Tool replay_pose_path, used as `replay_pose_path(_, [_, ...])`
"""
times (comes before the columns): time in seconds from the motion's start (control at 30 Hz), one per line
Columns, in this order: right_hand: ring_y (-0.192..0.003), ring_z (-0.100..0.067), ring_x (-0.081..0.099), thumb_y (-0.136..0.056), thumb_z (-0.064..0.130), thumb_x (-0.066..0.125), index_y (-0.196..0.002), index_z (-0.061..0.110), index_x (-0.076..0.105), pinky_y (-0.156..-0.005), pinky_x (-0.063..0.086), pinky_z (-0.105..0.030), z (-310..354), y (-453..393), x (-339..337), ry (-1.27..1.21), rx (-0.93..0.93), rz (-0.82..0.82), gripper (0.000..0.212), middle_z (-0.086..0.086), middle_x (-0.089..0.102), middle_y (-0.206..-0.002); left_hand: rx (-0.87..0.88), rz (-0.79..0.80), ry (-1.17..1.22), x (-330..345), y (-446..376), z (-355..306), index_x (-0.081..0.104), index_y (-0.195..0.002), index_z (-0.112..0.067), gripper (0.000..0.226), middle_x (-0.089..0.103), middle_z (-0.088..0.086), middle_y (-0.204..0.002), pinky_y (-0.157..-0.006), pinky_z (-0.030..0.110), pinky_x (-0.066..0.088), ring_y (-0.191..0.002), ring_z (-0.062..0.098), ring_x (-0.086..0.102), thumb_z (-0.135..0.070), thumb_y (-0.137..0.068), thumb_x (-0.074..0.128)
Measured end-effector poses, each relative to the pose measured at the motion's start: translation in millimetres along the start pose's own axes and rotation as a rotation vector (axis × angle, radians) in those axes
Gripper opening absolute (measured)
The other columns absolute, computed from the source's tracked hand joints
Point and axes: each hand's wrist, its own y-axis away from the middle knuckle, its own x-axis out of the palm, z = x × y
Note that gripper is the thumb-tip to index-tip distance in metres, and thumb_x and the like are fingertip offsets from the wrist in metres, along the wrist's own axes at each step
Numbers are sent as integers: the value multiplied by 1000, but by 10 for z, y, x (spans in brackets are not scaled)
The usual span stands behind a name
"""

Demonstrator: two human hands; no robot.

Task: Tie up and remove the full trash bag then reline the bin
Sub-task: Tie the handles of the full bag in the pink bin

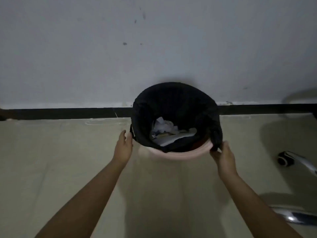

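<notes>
A round pink bin stands on the floor against the wall. It is lined with a black trash bag, and crumpled paper and other waste lie inside. The bag's near edge has come off the front rim, so the pink rim shows. My right hand pinches the bag's right edge at the rim. My left hand is at the bag's left edge, fingers apart, thumb close to a black flap; I cannot tell whether it touches.
A pale wall with a black baseboard runs behind the bin. Chrome chair legs and a black caster sit on the beige floor at the right.
</notes>
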Motion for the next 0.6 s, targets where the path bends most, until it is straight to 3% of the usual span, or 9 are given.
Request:
replay_pose_path(0.1, [-91,-24,55,-95,7,37,-98,5,57,-81,50,-30,-82,-203,-25,-185,-73,-41,20,-12,56,-101,-142,91,435,79,-267,39,14,-141,-15,50,44,9,-117,-87,38,43,-81,22,57,-19,-96,37])
replay_pose_path(0.17, [-87,-22,55,-88,-4,47,-79,11,54,-69,53,-19,-38,-271,-22,-212,-125,-114,19,-7,56,-85,-178,80,639,68,-349,20,24,-136,-6,48,60,10,-90,-75,29,53,-62,13,61,-5,-92,44])
replay_pose_path(0.23, [-78,-16,55,-84,-12,49,-82,12,50,-65,51,-16,99,-225,-20,-286,-190,-178,23,-3,53,-80,-203,23,729,-7,-351,-54,52,-103,1,17,66,7,-58,-47,18,55,-41,9,62,4,-89,44])
replay_pose_path(0.3, [-67,-11,57,-82,-18,46,-86,11,46,-62,49,-16,337,-165,24,-378,-233,-188,29,-4,52,-79,-213,-23,794,-104,-316,-192,52,-71,-3,23,60,9,-58,-38,18,50,-45,15,60,7,-87,39])
replay_pose_path(0.33, [-59,-8,60,-81,-20,43,-82,13,45,-56,48,-14,474,-157,44,-418,-248,-171,33,-5,51,-79,-196,-30,814,-140,-308,-281,49,-65,-6,27,54,10,-63,-37,18,48,-51,17,56,7,-85,37])
replay_pose_path(0.47, [-34,2,52,-81,-17,42,-73,15,46,-34,37,-12,1002,-76,229,-317,-355,9,33,-5,55,-64,73,-26,560,-279,-127,-768,53,-67,-13,36,37,3,-61,-46,22,32,-52,14,34,9,-81,29])
replay_pose_path(0.53, [-29,2,47,-83,-10,50,-70,15,50,-32,38,-12,1189,-65,374,-136,-401,101,28,1,59,-47,139,-10,440,-271,-95,-1026,52,-63,-14,37,34,3,-60,-48,24,25,-51,16,27,9,-81,29])
replay_pose_path(0.6, [-32,1,49,-82,-7,55,-66,15,51,-36,42,-13,1348,-85,496,-17,-417,140,28,-2,58,-51,183,-10,303,-235,-134,-1251,45,-54,-12,34,32,5,-58,-48,25,22,-51,18,25,5,-83,36])
